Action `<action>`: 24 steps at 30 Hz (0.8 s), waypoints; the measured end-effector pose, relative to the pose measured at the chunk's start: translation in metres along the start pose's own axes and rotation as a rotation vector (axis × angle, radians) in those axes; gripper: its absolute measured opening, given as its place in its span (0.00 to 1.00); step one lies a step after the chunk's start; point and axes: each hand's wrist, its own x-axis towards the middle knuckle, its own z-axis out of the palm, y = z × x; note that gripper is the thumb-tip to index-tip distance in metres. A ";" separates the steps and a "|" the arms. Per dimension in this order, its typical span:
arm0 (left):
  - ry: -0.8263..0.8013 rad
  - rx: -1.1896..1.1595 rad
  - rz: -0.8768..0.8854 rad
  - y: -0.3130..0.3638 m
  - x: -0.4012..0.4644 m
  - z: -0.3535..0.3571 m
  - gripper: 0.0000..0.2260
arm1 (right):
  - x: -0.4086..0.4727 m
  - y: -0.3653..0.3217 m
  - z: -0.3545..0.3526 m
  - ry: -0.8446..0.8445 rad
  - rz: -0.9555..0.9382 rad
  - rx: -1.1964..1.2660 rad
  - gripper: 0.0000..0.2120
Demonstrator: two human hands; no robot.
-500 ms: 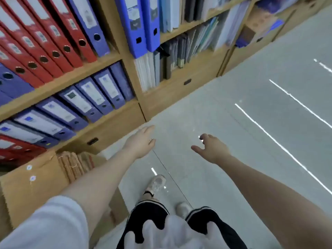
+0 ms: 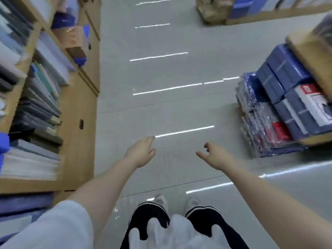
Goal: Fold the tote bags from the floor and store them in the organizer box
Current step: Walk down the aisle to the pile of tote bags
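Now both grips loose and empty, left hand [image 2: 142,153] and right hand [image 2: 214,157] above bare floor [image 2: 161,108].

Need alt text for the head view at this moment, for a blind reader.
Both bare hands, left hand and right hand, reach forward empty over a grey floor. Wooden shelves of files stand left, wrapped blue packs right; no tote bag shows.

Wooden shelves [image 2: 79,105] left, wrapped blue packs [image 2: 280,112] right.
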 end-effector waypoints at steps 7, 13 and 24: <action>-0.138 0.170 0.380 0.133 0.046 0.018 0.26 | -0.074 0.117 -0.008 0.093 0.322 0.136 0.27; -0.205 0.311 0.707 0.242 0.060 0.035 0.23 | -0.130 0.173 0.000 0.234 0.512 0.313 0.25; -0.445 0.583 1.215 0.339 0.068 0.075 0.24 | -0.196 0.182 0.062 0.481 0.990 0.673 0.28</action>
